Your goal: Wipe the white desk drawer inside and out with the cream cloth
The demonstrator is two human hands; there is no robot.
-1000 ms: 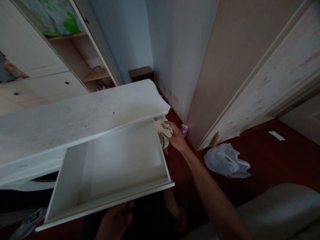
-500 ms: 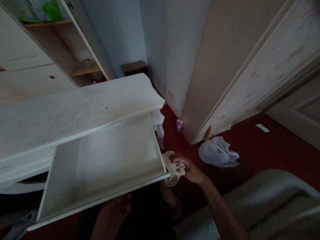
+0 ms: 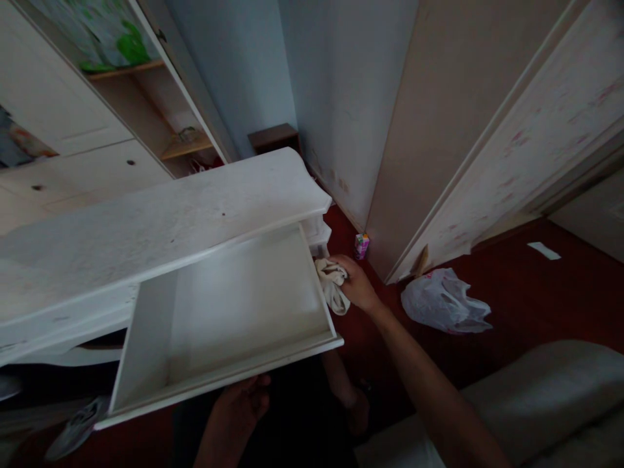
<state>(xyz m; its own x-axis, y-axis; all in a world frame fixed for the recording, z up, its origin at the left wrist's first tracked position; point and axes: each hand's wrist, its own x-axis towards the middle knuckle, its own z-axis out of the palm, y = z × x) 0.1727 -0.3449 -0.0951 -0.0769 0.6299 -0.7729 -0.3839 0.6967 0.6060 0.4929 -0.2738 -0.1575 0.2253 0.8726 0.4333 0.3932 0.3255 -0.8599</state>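
A cream cloth (image 3: 333, 286) is bunched in my right hand (image 3: 358, 284), whose fingers are closed around it. The cloth lies against the outside of the right side wall of a white drawer (image 3: 244, 305), which is pulled far out of a white cabinet (image 3: 195, 201). My left hand (image 3: 241, 406) is at the drawer's front panel, low down, with fingers curled at its lower edge. The panel and shadow hide part of its grip. The drawer's inside shows bare white boards.
A white plastic bag (image 3: 443, 302) and a purple carton (image 3: 361, 246) stand on the red floor by the wall. A pale sofa-like seat (image 3: 550, 383) is at lower right. A shoe (image 3: 78, 429) lies at lower left. Behind is a wardrobe (image 3: 88, 175) with open shelves.
My right hand has slid the cloth along the drawer's outer side, away from me toward the cabinet. My left hand stays at the drawer front. The view has shifted slightly left.
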